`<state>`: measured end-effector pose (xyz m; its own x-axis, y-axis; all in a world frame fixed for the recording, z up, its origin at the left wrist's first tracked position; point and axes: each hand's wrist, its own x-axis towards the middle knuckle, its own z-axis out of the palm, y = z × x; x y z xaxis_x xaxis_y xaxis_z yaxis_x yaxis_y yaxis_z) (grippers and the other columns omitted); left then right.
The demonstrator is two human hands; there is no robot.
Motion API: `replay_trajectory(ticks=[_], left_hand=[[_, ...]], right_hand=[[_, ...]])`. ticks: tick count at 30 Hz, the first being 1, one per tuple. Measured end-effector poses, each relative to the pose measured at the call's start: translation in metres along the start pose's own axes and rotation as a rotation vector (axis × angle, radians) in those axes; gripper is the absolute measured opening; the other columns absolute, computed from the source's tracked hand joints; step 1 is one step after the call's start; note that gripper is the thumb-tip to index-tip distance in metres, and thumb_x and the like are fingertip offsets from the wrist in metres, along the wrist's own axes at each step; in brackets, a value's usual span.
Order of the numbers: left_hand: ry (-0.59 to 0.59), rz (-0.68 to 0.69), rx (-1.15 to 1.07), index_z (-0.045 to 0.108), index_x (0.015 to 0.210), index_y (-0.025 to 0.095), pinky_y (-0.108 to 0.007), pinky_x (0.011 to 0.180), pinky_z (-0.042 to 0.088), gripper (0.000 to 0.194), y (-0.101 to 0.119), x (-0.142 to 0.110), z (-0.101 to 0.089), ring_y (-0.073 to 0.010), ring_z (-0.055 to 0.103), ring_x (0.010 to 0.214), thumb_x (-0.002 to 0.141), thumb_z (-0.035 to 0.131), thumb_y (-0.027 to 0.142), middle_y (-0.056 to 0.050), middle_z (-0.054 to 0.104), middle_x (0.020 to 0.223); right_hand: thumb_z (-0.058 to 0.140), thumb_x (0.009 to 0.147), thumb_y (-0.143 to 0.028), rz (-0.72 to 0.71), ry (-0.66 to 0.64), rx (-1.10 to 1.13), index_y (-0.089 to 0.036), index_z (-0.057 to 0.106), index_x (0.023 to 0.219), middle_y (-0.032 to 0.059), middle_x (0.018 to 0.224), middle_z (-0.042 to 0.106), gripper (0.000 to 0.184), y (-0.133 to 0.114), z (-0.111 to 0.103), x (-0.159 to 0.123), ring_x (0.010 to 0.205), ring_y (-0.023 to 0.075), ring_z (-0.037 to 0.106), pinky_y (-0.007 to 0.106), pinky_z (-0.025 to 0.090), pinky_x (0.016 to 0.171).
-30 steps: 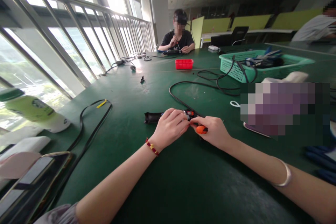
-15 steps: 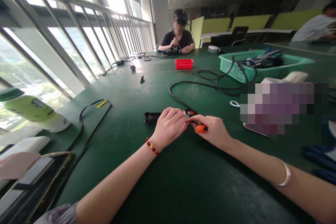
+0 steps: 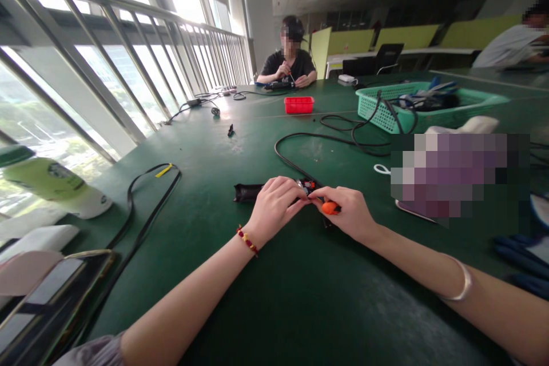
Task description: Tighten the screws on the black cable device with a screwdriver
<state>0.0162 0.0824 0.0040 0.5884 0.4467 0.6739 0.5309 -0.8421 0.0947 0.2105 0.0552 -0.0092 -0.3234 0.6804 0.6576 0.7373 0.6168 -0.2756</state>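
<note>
A black, tube-shaped corded power tool (image 3: 245, 193) lies across the green table in front of me, with small orange and metallic parts showing at its right end. My left hand (image 3: 278, 203) is closed over its middle, the fingertips by those exposed parts. My right hand (image 3: 347, 211) is closed around a screwdriver with an orange handle (image 3: 331, 207), whose tip I cannot make out. Thumb and forefinger of that hand pinch close to my left fingertips, at the tool's right end. Whatever lies between the fingertips is too small to name.
A black cord (image 3: 295, 136) loops toward a green basket (image 3: 381, 111) of cables and tools. Farther off are a red tray (image 3: 299, 105) and a small black piece (image 3: 230, 130). A bottle (image 3: 55, 186) and phone (image 3: 55, 303) lie left. A person (image 3: 288, 63) works opposite.
Both hands stay at the tool's right end with only slight finger movement. The whole view has shifted a little.
</note>
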Motion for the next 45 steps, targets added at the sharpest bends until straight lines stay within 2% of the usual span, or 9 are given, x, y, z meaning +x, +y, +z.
replay_trajectory(ticks=[7, 13, 17, 26, 29, 34, 39, 42, 45], left_hand=[[-0.051, -0.103, 0.061, 0.061, 0.091, 0.021, -0.033, 0.092, 0.04, 0.013, 0.0, 0.001, 0.002, -0.0168, 0.057, 0.095, 0.088, 0.058, 0.033, -0.001, 0.066, 0.099], [-0.121, -0.306, 0.114, 0.056, 0.111, 0.02, -0.041, 0.102, 0.035, 0.04, -0.003, 0.001, 0.011, -0.0225, 0.055, 0.107, 0.079, 0.067, 0.04, -0.005, 0.063, 0.116], [-0.185, -0.344, 0.12, 0.054, 0.113, 0.02, -0.04, 0.101, 0.034, 0.039, -0.002, 0.001, 0.012, -0.0221, 0.057, 0.105, 0.081, 0.065, 0.039, -0.005, 0.064, 0.115], [-0.227, -0.34, 0.151, 0.053, 0.113, 0.021, -0.038, 0.092, 0.038, 0.036, -0.001, 0.003, 0.011, -0.0219, 0.057, 0.103, 0.083, 0.062, 0.04, -0.004, 0.062, 0.115], [-0.234, -0.332, 0.157, 0.053, 0.113, 0.021, -0.038, 0.092, 0.039, 0.035, -0.001, 0.002, 0.011, -0.022, 0.057, 0.103, 0.085, 0.06, 0.041, -0.004, 0.062, 0.115], [-0.228, -0.344, 0.146, 0.049, 0.12, 0.019, -0.037, 0.092, 0.04, 0.043, -0.001, 0.001, 0.009, -0.0219, 0.057, 0.104, 0.086, 0.057, 0.045, -0.006, 0.061, 0.118], [-0.186, -0.347, 0.161, 0.047, 0.126, 0.018, -0.036, 0.093, 0.04, 0.051, -0.005, 0.0, 0.009, -0.0217, 0.056, 0.106, 0.083, 0.063, 0.041, -0.006, 0.058, 0.119], [-0.18, -0.315, 0.158, 0.048, 0.126, 0.019, -0.037, 0.096, 0.038, 0.049, -0.013, -0.002, 0.007, -0.0218, 0.054, 0.108, 0.084, 0.063, 0.037, -0.006, 0.057, 0.119], [-0.213, -0.266, 0.134, 0.05, 0.125, 0.02, -0.039, 0.098, 0.037, 0.044, -0.024, -0.002, 0.002, -0.0225, 0.052, 0.111, 0.086, 0.06, 0.036, -0.007, 0.057, 0.12]], right_hand=[[0.059, 0.084, -0.022, -0.073, 0.155, -0.077, -0.02, 0.066, 0.086, -0.0026, 0.068, 0.07, 0.007, -0.001, -0.001, 0.002, 0.053, 0.0104, 0.056, 0.022, 0.041, 0.056], [0.058, 0.084, -0.017, -0.131, 0.126, -0.183, -0.018, 0.066, 0.085, -0.0021, 0.077, 0.073, 0.009, 0.007, 0.003, 0.007, 0.058, 0.0111, 0.06, 0.024, 0.04, 0.057], [0.055, 0.084, -0.015, -0.162, 0.069, -0.212, -0.018, 0.067, 0.085, -0.0015, 0.081, 0.074, 0.012, 0.008, 0.005, 0.009, 0.061, 0.0115, 0.063, 0.025, 0.038, 0.057], [0.057, 0.084, -0.018, -0.12, -0.013, -0.206, -0.02, 0.069, 0.09, -0.001, 0.09, 0.075, 0.014, 0.009, 0.01, 0.008, 0.067, 0.0132, 0.066, 0.027, 0.039, 0.058], [0.056, 0.086, -0.019, -0.132, 0.038, -0.164, -0.02, 0.066, 0.101, 0.0011, 0.091, 0.075, 0.018, 0.009, 0.007, 0.007, 0.069, 0.0127, 0.065, 0.026, 0.041, 0.06], [0.057, 0.08, -0.014, -0.402, 0.264, -0.075, -0.016, 0.06, 0.099, 0.0019, 0.067, 0.062, 0.019, -0.01, -0.01, 0.002, 0.062, 0.0137, 0.055, 0.028, 0.045, 0.061], [0.039, 0.087, -0.042, -0.591, 0.336, 0.067, -0.017, 0.058, 0.091, 0.0068, 0.075, 0.055, 0.031, -0.037, -0.019, -0.008, 0.072, 0.0191, 0.055, 0.035, 0.048, 0.06], [0.031, 0.09, -0.044, -0.533, 0.237, 0.166, -0.016, 0.057, 0.092, 0.0002, 0.058, 0.05, 0.038, -0.044, -0.021, -0.014, 0.052, 0.0132, 0.049, 0.03, 0.042, 0.052], [0.044, 0.087, -0.034, -0.447, 0.14, 0.251, -0.015, 0.055, 0.093, -0.0039, 0.052, 0.049, 0.022, -0.04, -0.025, -0.018, 0.042, 0.0092, 0.044, 0.027, 0.039, 0.048]])
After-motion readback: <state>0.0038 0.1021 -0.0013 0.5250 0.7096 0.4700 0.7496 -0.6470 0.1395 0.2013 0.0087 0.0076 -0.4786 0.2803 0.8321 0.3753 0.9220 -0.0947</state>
